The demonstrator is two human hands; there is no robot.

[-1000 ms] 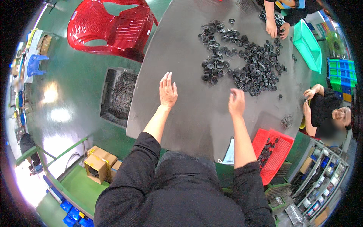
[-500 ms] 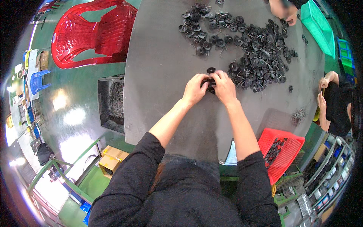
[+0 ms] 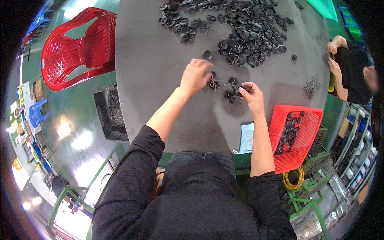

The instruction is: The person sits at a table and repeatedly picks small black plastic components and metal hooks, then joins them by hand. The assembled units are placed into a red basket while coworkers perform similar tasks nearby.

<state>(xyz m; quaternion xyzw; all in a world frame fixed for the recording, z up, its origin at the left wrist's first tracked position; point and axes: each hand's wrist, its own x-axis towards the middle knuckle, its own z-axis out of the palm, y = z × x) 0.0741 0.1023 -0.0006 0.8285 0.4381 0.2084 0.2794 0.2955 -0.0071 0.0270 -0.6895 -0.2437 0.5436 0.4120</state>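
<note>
My right hand pinches a black disc between thumb and fingers, over a few loose black discs with wire hooks on the table. To their left, my left hand hovers beside another small cluster of hooked black discs. Its fingers are smeared by motion, so I cannot make out whether they hold anything. One lone disc lies just beyond this hand. Farther off spreads a large heap of the same hooked discs.
Right of my forearm, a red basket contains several discs; a blue face mask lies beside it. A tangle of wire hooks sits at the right. A co-worker's hands show beyond the grey table. A red chair stands left.
My hands have moved apart from a bunch of discs, which now lies in separate clusters. The view has shifted, and the hand at the far edge has left it.
</note>
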